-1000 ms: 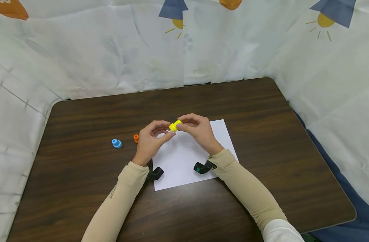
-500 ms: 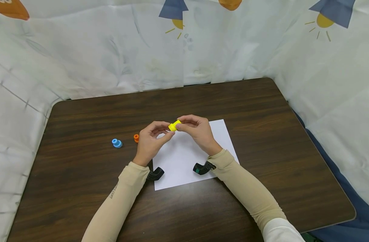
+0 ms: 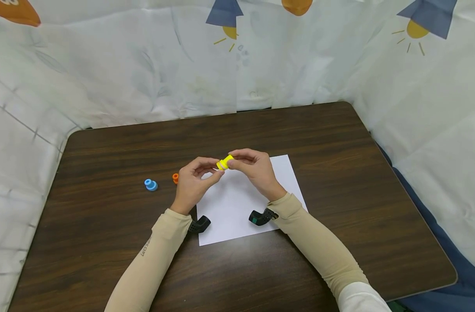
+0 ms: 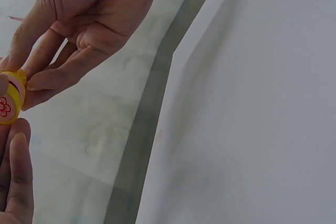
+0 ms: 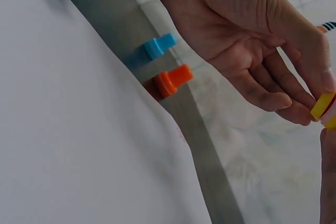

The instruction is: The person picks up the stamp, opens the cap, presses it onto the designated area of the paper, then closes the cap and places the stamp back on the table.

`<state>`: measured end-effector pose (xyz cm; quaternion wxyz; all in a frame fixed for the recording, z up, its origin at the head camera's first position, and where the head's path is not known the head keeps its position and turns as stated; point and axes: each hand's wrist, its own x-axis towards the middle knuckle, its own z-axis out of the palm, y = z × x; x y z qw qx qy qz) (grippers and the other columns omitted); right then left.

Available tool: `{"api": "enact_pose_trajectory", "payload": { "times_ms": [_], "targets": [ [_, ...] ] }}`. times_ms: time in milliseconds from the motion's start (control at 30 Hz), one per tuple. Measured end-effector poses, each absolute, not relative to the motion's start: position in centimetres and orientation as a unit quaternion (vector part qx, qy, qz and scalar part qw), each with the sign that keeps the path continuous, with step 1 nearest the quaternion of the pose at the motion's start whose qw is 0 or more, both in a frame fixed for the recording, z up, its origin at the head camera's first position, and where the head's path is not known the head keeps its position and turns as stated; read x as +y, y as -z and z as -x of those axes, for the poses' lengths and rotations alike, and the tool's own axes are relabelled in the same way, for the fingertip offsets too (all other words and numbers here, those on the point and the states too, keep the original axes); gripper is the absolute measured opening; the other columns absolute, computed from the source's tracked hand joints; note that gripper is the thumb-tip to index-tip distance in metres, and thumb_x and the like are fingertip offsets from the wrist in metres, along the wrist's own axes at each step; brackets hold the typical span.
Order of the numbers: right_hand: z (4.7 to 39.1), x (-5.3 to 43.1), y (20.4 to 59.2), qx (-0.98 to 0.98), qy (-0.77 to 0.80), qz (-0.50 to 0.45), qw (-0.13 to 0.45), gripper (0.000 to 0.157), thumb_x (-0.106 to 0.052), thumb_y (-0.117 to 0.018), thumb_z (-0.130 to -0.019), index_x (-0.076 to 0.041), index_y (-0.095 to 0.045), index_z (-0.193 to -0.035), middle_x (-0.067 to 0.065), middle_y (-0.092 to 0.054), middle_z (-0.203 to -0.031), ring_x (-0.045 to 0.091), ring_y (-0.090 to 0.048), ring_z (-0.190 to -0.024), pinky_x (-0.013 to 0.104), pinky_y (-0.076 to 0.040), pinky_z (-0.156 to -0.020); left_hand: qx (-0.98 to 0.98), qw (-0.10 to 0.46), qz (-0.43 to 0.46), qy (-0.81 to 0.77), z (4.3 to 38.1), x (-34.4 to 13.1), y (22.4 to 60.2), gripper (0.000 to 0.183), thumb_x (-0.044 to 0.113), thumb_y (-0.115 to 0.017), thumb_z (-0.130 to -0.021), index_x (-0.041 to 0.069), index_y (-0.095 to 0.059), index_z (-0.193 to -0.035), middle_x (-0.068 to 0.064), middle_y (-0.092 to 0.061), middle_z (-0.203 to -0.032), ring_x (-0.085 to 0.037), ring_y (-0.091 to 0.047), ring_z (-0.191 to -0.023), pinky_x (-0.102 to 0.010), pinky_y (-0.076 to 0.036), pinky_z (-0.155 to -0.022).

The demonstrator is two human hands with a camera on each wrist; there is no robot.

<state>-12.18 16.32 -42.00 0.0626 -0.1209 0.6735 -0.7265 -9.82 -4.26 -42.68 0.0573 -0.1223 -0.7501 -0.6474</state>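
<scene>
A yellow toy stamp (image 3: 226,161) is held over the far edge of a white paper sheet (image 3: 237,203). My right hand (image 3: 258,171) grips its narrow handle between thumb and fingers. The left hand (image 3: 192,182) pinches the wide end, where a pale band shows on the stamp. Seen from the left wrist, a red flower mark (image 4: 4,107) sits on the stamp's round end, with the right hand (image 4: 92,30) above. In the right wrist view, a yellow rim (image 5: 321,106) lies between the left hand's thumb and fingers, with most of the stamp cut off by the frame.
A blue stamp (image 3: 150,185) stands on the dark wood table (image 3: 105,216), left of the paper. An orange stamp (image 3: 176,178) is partly hidden behind the left hand. A patterned white curtain (image 3: 143,65) hangs behind the table.
A pale band has appeared at the stamp's wide end, between the left fingertips and the handle. Both hands have stayed nearly in place.
</scene>
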Motion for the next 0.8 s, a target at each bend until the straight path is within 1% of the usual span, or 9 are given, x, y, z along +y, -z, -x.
{"api": "enact_pose_trajectory", "payload": {
  "times_ms": [133, 400, 700, 800],
  "targets": [
    [12.25, 16.42, 41.94, 0.676, 0.725, 0.121, 0.06, 0.031, -0.015, -0.079, -0.092, -0.002, -0.073, -0.119, 0.007, -0.074, -0.11, 0.012, -0.075, -0.095, 0.029, -0.064, -0.09, -0.752, 0.055, 0.12, 0.646, 9.79, -4.36, 42.56, 0.033, 0.0, -0.082, -0.084, -0.002, -0.07, -0.115, -0.02, -0.071, -0.116, -0.004, -0.069, -0.095, -0.015, -0.059, -0.09],
    [12.47, 16.84, 41.79, 0.682, 0.72, 0.118, 0.056, 0.03, -0.016, -0.079, -0.092, -0.004, -0.073, -0.119, 0.012, -0.073, -0.113, 0.015, -0.076, -0.096, 0.031, -0.064, -0.092, -0.751, 0.053, 0.117, 0.648, 9.84, -4.41, 42.38, 0.034, 0.002, -0.083, -0.085, -0.001, -0.07, -0.116, -0.019, -0.072, -0.117, -0.006, -0.069, -0.095, -0.015, -0.059, -0.091],
    [12.65, 17.17, 41.72, 0.678, 0.724, 0.118, 0.045, 0.03, -0.013, -0.079, -0.092, -0.003, -0.073, -0.12, 0.009, -0.073, -0.112, 0.015, -0.075, -0.095, 0.029, -0.064, -0.091, -0.753, 0.054, 0.11, 0.647, 9.93, -4.59, 42.54, 0.033, 0.003, -0.082, -0.085, -0.001, -0.071, -0.116, -0.019, -0.071, -0.116, -0.003, -0.07, -0.094, -0.018, -0.06, -0.092],
    [12.7, 17.31, 41.7, 0.681, 0.722, 0.116, 0.038, 0.031, -0.013, -0.078, -0.092, -0.003, -0.073, -0.12, 0.008, -0.072, -0.113, 0.014, -0.075, -0.095, 0.031, -0.065, -0.091, -0.754, 0.055, 0.106, 0.646, 9.91, -4.62, 42.52, 0.033, 0.002, -0.082, -0.085, -0.001, -0.071, -0.116, -0.019, -0.071, -0.116, -0.003, -0.07, -0.093, -0.019, -0.061, -0.092]
  ]
}}
